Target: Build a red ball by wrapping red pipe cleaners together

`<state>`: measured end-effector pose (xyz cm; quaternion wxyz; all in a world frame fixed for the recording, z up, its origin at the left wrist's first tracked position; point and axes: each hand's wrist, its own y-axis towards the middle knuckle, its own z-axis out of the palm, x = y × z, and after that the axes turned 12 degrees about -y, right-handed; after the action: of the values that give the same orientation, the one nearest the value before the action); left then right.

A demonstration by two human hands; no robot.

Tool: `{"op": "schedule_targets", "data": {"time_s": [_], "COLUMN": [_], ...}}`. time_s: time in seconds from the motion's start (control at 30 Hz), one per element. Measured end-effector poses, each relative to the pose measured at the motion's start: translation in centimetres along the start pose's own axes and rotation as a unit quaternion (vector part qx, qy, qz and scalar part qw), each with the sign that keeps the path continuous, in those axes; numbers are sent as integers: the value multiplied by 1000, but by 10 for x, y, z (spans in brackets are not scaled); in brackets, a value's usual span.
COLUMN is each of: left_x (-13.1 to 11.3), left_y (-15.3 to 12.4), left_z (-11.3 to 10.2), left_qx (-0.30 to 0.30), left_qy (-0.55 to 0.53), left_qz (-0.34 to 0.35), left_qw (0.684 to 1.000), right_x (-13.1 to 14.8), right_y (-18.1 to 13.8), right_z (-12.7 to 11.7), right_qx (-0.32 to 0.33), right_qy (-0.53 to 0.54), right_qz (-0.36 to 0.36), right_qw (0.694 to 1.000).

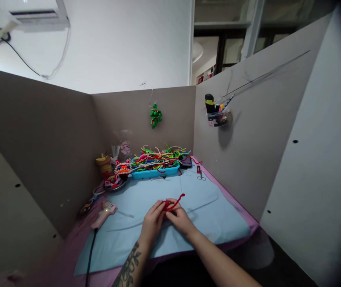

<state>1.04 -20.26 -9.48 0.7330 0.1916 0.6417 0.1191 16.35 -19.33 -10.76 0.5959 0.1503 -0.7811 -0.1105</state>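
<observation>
A red pipe cleaner (175, 204) is bent into a small bundle between my hands, low over the blue cloth. One end of it sticks out up and to the right, with a curled tip. My left hand (153, 218) pinches the bundle from the left side. From the right, my right hand (181, 220) closes its fingers round the same piece. The fingers hide most of the bundle, so its exact shape does not show.
A blue tray (155, 173) heaped with colourful pipe cleaners stands at the back. Small scissors (201, 176) lie to its right. A pink glue gun (104, 215) with a black cord rests on the left, near a bowl (117, 185). Grey panels (233, 159) enclose the table.
</observation>
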Motion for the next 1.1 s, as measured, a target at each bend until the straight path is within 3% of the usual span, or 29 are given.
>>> {"op": "schedule_targets", "data": {"time_s": [0.6,1.1], "left_x": [8,-7], "left_y": [-2,-3], "left_z": [0,4], "left_qx": [-38,-6], "left_qy": [-26,82], "left_qz": [-20,60], "left_qw": [999,995], "right_x": [2,14], "right_y": [-1,-7], "right_z": [2,0], "right_qx": [-3,-11], "right_qy": [-38,-100], "right_qz": [-25,-71], "right_qw": [999,992]}}
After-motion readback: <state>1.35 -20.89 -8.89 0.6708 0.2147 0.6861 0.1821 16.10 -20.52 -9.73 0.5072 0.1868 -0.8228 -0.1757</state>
